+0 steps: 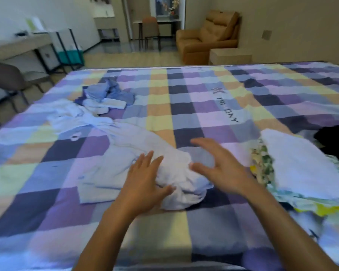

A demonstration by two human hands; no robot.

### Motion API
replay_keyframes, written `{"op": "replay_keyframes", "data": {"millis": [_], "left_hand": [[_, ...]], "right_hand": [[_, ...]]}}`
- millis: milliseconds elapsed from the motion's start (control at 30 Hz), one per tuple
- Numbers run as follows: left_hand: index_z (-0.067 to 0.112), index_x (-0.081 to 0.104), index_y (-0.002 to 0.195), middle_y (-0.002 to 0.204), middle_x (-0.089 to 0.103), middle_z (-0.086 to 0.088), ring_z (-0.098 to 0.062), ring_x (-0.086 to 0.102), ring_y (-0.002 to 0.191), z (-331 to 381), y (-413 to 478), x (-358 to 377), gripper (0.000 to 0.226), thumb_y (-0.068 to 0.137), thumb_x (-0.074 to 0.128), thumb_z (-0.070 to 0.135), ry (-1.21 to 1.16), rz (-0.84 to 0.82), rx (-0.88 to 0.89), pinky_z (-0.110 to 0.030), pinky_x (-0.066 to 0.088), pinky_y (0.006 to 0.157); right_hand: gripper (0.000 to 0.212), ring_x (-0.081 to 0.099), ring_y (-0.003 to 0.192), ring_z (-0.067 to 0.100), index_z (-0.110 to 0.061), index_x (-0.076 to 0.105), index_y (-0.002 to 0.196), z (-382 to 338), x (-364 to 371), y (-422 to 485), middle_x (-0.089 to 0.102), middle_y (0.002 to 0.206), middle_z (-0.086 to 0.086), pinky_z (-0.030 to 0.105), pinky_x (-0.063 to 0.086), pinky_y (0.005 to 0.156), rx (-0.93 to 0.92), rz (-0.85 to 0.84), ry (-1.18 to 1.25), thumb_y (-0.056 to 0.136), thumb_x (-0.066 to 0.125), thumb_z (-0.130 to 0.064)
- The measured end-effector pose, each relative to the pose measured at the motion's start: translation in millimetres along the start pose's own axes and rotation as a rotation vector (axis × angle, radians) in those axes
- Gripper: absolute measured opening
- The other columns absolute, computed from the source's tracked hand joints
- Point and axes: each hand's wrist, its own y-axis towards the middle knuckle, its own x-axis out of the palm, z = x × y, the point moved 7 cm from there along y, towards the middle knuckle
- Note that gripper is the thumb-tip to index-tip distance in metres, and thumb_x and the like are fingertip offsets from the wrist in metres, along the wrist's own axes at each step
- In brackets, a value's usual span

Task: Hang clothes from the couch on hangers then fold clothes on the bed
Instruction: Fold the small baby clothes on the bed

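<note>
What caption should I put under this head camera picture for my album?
Left hand and right hand reach for a crumpled pale shirt on the checkered bed.

Unfolded clothes on the checked bed

A pale blue shirt (123,151) lies rumpled across the near middle of the bed (204,90), its near end bunched into a lump. Behind it on the left sits a crumpled darker blue garment (110,92). At the right, a white folded piece (297,165) lies on a floral one (263,163).
</note>
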Motion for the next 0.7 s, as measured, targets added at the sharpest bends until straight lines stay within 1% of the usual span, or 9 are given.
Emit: {"op": "replay_keyframes", "data": {"millis": [67, 167, 233, 333, 400, 500, 567, 633, 700], "left_hand": [[0.022, 0.037, 0.154, 0.166, 0.023, -0.007, -0.032, 0.023, 0.152, -42.3, -13.0, 2.1, 0.113, 0.059, 0.029, 0.082, 0.044, -0.012, -0.089, -0.043, 0.024, 0.122], [0.018, 0.043, 0.150, 0.163, 0.029, -0.009, -0.026, 0.029, 0.150, -81.3, -31.1, 1.6, 0.112, 0.059, 0.027, 0.079, -0.003, -0.025, -0.194, -0.034, 0.023, 0.120], [0.021, 0.048, 0.147, 0.162, 0.032, -0.007, -0.023, 0.030, 0.149, -94.9, -37.8, -2.6, 0.105, 0.061, 0.029, 0.077, -0.007, 0.021, -0.194, -0.037, 0.020, 0.121], [0.026, 0.049, 0.146, 0.162, 0.031, -0.003, -0.020, 0.026, 0.151, -123.7, -42.4, -13.1, 0.093, 0.066, 0.036, 0.071, -0.005, 0.063, -0.291, -0.049, 0.011, 0.121], [0.020, 0.055, 0.142, 0.157, 0.040, -0.009, -0.030, 0.037, 0.144, -143.0, -44.0, -24.0, 0.074, 0.076, 0.050, 0.053, -0.033, 0.155, -0.354, -0.050, 0.026, 0.117], [0.014, 0.067, 0.124, 0.125, 0.064, -0.015, -0.040, 0.057, 0.113, -163.1, -47.5, -38.8, 0.039, 0.086, 0.063, 0.026, -0.060, 0.339, -0.404, -0.047, 0.047, 0.090], [0.019, 0.071, 0.095, 0.090, 0.071, -0.006, -0.031, 0.065, 0.085, -166.4, -52.0, -48.9, 0.009, 0.090, 0.065, 0.014, -0.161, 0.438, -0.384, -0.036, 0.045, 0.068], [0.019, 0.063, 0.074, 0.068, 0.065, -0.001, -0.021, 0.061, 0.066, -161.6, -56.4, -60.1, 0.021, 0.093, 0.065, 0.011, -0.323, 0.488, -0.345, -0.031, 0.042, 0.060], [0.007, 0.061, 0.072, 0.068, 0.062, -0.007, -0.017, 0.056, 0.063, -148.9, -62.4, -74.5, 0.025, 0.097, 0.061, 0.011, -0.519, 0.527, -0.276, -0.027, 0.044, 0.061]], "right_hand": [[0.078, 0.039, 0.141, 0.012, -0.027, 0.046, 0.148, -14.0, 46.7, 11.0, 0.041, 0.155, -0.003, 0.021, 0.028, 0.114, -0.035, -0.141, -0.012, 0.081, 0.072, -0.057], [0.072, 0.042, 0.138, 0.016, -0.031, 0.049, 0.144, -26.5, 102.0, 19.9, 0.044, 0.152, -0.002, 0.038, 0.036, 0.113, -0.086, -0.261, -0.162, 0.081, 0.075, -0.055], [0.058, 0.054, 0.121, 0.020, -0.028, 0.058, 0.132, -28.9, 125.1, 19.8, 0.055, 0.135, -0.003, 0.040, 0.044, 0.099, -0.143, -0.299, -0.271, 0.082, 0.074, -0.051], [0.021, 0.058, 0.102, 0.023, -0.024, 0.067, 0.106, -20.8, 129.3, 20.6, 0.061, 0.111, -0.003, 0.044, 0.048, 0.085, -0.155, -0.196, -0.299, 0.088, 0.068, -0.035], [0.004, 0.058, 0.093, 0.020, -0.024, 0.066, 0.094, -13.0, 123.1, 21.2, 0.062, 0.098, -0.005, 0.046, 0.049, 0.080, -0.120, -0.139, -0.256, 0.093, 0.063, -0.027], [0.010, 0.061, 0.085, 0.012, -0.028, 0.064, 0.087, -11.9, 107.5, 23.5, 0.066, 0.088, -0.012, 0.042, 0.052, 0.077, -0.082, -0.066, -0.086, 0.095, 0.059, -0.026], [0.015, 0.062, 0.079, 0.007, -0.024, 0.065, 0.082, -18.6, 87.0, 25.8, 0.067, 0.082, -0.009, 0.034, 0.053, 0.073, -0.073, 0.038, 0.065, 0.095, 0.060, -0.019], [0.019, 0.058, 0.071, 0.004, -0.017, 0.065, 0.080, -26.1, 62.7, 29.3, 0.065, 0.076, -0.002, 0.026, 0.047, 0.066, -0.068, 0.138, 0.161, 0.097, 0.060, -0.014], [0.023, 0.048, 0.065, 0.006, -0.010, 0.060, 0.077, -30.7, 39.4, 33.6, 0.058, 0.069, 0.008, 0.026, 0.039, 0.061, -0.051, 0.233, 0.227, 0.099, 0.058, -0.010]]}}
